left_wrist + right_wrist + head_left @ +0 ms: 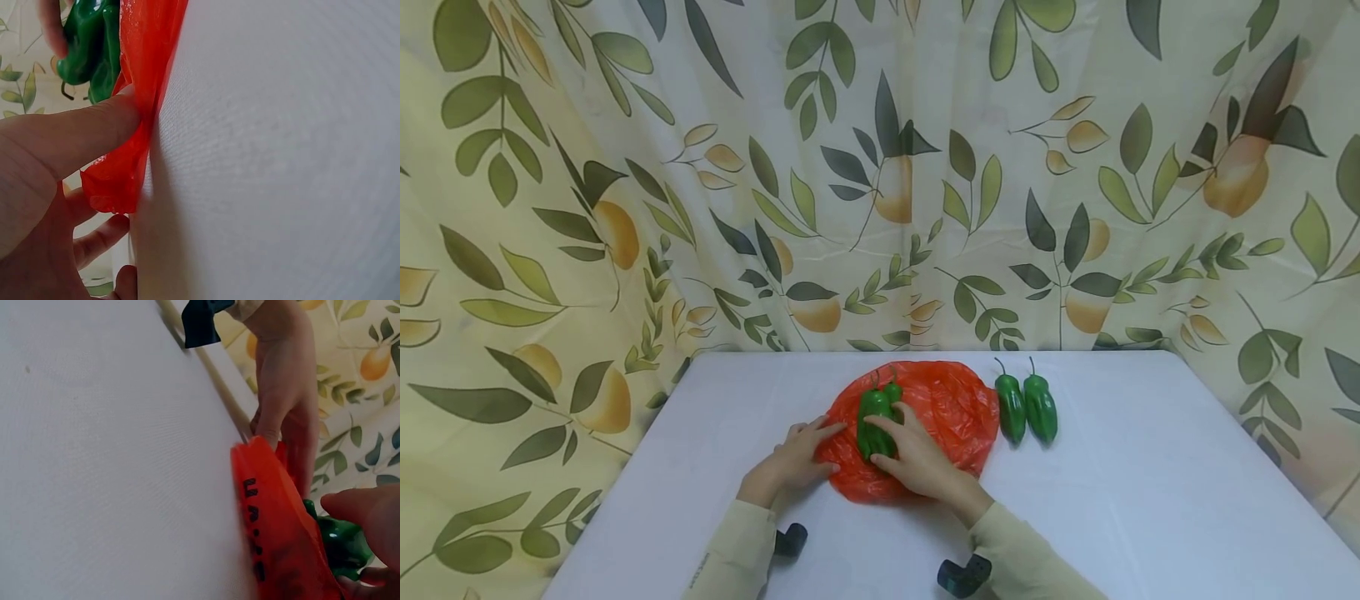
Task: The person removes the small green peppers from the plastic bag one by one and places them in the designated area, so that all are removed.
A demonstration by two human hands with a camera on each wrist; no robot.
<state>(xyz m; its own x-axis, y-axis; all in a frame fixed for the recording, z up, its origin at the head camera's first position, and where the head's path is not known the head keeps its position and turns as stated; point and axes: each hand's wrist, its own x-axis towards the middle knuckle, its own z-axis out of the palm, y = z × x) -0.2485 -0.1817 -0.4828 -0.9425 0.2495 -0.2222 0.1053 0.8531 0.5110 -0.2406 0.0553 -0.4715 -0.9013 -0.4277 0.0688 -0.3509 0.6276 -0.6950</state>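
A red plastic bag (947, 408) lies spread on the white table, with dark print showing on it in the right wrist view. On its left part lie green peppers (872, 406), at least two side by side, their stems pointing away. My right hand (917, 458) grips these peppers from the right, thumb on the near side and fingers over them, partly hiding them. At the bag's left edge my left hand (801, 457) rests with fingers spread. Its thumb (94, 128) presses the red plastic in the left wrist view, and the other fingers are partly behind the bag.
Two more green peppers, one (1011, 408) beside the other (1041, 408), lie just right of the bag. The white table (1120, 483) extends to both sides, and a leaf-patterned curtain (880, 275) hangs behind its far edge.
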